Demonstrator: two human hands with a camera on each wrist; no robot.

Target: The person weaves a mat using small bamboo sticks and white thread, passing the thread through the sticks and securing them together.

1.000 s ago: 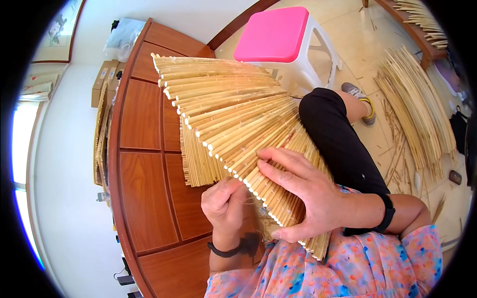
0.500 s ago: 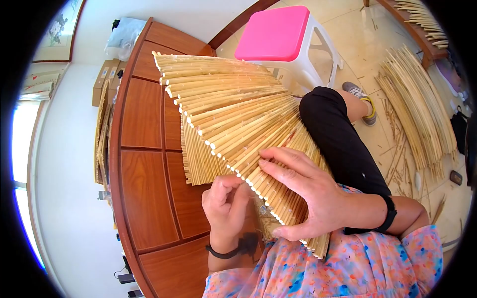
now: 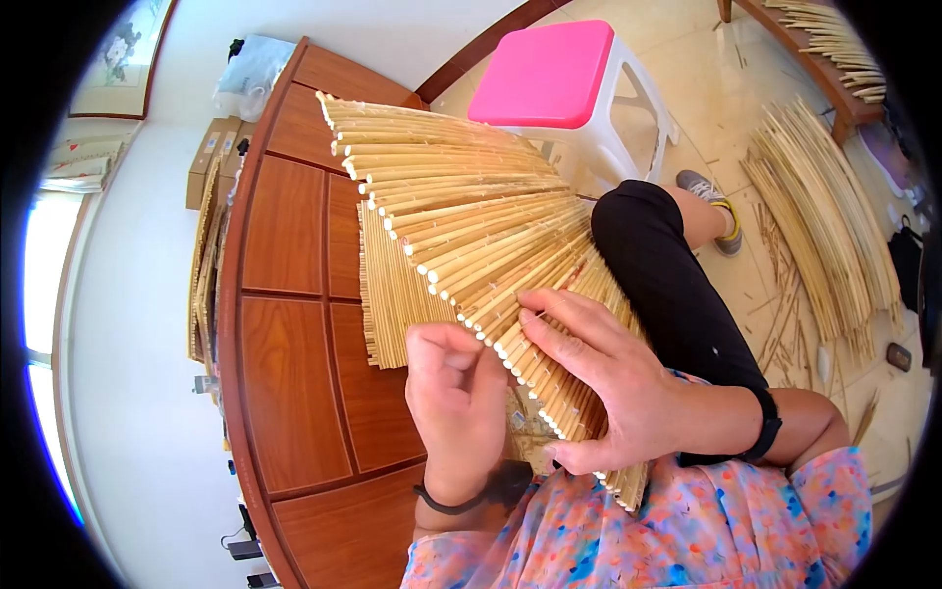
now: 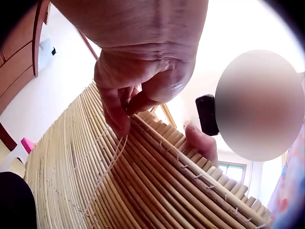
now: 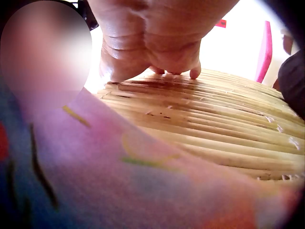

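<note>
A mat of thin pale stalks [image 3: 471,211], stitched together with thread, lies fanned out over the lap, its cut ends facing left. At those ends my left hand [image 3: 453,393] bends its index finger and thumb together. In the left wrist view the same fingertips pinch a thin thread [image 4: 120,149] at a bordering stalk [image 4: 190,171] with small stitches. My right hand [image 3: 628,378] grips the mat nearer the body, fingers spread on top and thumb hooked at the edge. The right wrist view shows its fingertips [image 5: 194,72] pressed on the stalks.
Behind the mat stands a brown wooden cabinet [image 3: 285,388], with another stalk panel [image 3: 392,304] against it. Ahead is a white stool with a pink seat [image 3: 542,74]. A bundle of loose stalks [image 3: 819,231] lies on the floor at right, near a shoe [image 3: 711,201]. Stalk scraps litter the tiles.
My left hand has risen slightly and shifted right along the mat's edge, its fingers less tightly curled. My right hand keeps its hold. The mat's far end has swung slightly right in view.
</note>
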